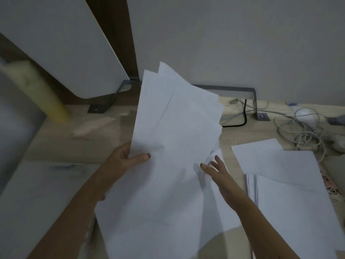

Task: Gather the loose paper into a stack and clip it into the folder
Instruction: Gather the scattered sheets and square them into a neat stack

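The pale wooden desk (pixel 61 143) carries a paper stack (pixel 291 202) and loose sheets (pixel 270 159) at right, tangled grey cables (pixel 302 128) behind, and a yellow roll (pixel 43 94) at left.

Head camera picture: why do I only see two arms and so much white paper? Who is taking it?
The camera sits on a person's head and looks down, so you see only their own arms. There is no machine here. The left hand grips a fan of loose sheets, thumb on the front, tilted up off the wooden desk. The right hand is open, fingers spread, reaching at the sheets' lower edge. A paper stack lies on the right. Behind it are tangled grey cables. At the far left stands a yellow roll. The pale flat thing at lower left is too blurred to name.
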`<move>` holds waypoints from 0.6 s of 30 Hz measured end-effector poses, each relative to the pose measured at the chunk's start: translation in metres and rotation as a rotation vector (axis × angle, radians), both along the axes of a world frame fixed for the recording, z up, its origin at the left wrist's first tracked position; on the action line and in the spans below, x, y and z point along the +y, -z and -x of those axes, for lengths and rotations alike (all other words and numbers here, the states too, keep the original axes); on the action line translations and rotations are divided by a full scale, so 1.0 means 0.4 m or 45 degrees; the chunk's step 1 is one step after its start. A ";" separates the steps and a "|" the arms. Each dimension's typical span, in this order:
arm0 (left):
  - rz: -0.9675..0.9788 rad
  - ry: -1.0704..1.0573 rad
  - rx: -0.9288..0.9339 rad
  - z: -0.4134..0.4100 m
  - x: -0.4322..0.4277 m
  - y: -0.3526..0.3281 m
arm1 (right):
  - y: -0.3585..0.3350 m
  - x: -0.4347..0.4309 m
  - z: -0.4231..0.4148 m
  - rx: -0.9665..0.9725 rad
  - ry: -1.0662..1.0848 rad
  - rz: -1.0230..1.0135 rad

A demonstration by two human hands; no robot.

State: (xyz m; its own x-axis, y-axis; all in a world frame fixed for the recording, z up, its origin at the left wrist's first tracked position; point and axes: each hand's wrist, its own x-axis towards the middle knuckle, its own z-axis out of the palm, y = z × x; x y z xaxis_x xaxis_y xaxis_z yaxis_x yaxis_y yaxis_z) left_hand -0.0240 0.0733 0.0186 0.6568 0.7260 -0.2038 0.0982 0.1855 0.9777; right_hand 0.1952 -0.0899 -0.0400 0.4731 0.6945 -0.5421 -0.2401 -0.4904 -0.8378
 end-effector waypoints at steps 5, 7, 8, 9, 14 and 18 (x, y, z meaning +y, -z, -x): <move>-0.005 0.152 -0.069 0.046 -0.003 -0.083 | -0.106 0.025 -0.025 0.004 -0.136 -0.355; -0.024 0.151 -0.136 0.059 -0.007 -0.106 | -0.157 0.031 -0.025 0.011 -0.199 -0.416; -0.030 0.128 -0.173 0.063 -0.010 -0.120 | -0.181 0.032 -0.024 0.005 -0.239 -0.450; -0.023 0.088 -0.198 0.068 -0.010 -0.132 | -0.202 0.033 -0.022 0.003 -0.270 -0.485; -0.109 -0.121 -0.225 0.082 0.000 -0.179 | -0.310 0.046 -0.001 0.017 -0.254 -0.676; -0.190 -0.300 -0.280 0.069 0.001 -0.219 | -0.390 0.060 0.020 -0.014 -0.219 -0.794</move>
State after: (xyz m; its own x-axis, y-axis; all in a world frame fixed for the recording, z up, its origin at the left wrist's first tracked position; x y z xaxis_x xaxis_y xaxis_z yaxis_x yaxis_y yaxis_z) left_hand -0.0518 0.0738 0.1063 0.4844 0.8737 0.0437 -0.1459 0.0314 0.9888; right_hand 0.1871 -0.0658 0.1159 0.3302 0.9439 -0.0079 -0.1912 0.0587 -0.9798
